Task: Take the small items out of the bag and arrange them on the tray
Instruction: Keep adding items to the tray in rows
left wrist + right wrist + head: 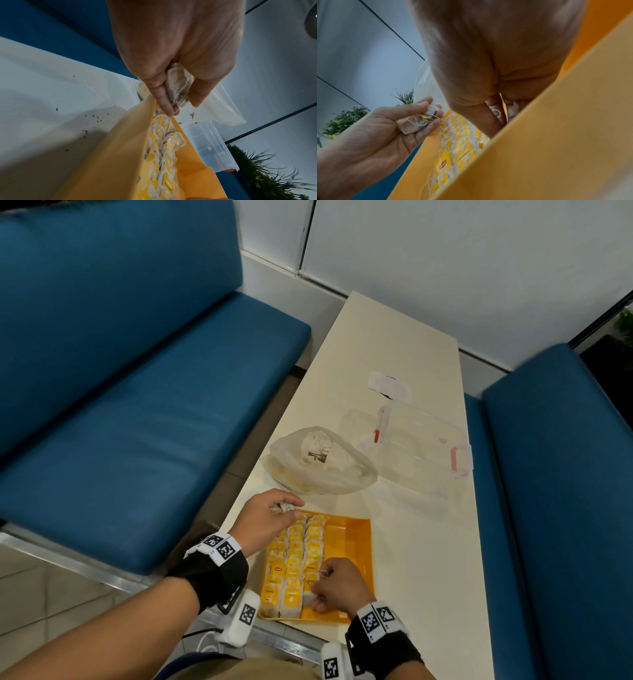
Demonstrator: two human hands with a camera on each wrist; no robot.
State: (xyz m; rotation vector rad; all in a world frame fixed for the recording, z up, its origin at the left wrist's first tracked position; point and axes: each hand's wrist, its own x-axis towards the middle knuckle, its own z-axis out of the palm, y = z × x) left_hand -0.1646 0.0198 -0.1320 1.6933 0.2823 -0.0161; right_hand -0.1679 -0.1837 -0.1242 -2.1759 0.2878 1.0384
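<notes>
The orange tray (356, 529) is the anchor here: it sits at the near end of the table (394, 344), and its left half already carries three neat rows of tea bags (296, 559), yellow tags up, while its right half is bare. Just beyond the tray's far edge lies the plastic bag (322, 463), with more tea bags visible inside. The left hand (267, 518) hovers over the tray's far-left corner, fingers curled round a small bundle of tea bags (178, 86) with loose strings trailing. The right hand (337, 585) is down at the tray's near end, pinching one tea bag (310, 599) at the foot of the third row, a loop of string caught between its fingers. To do this placement well, I judge the bag should be laid flat, overlapping its neighbour like the others, tag upward, and the string tucked before letting go so it does not drag the row askew; the left hand should feed single bags, keeping its tangled strings clear of the rows
</notes>
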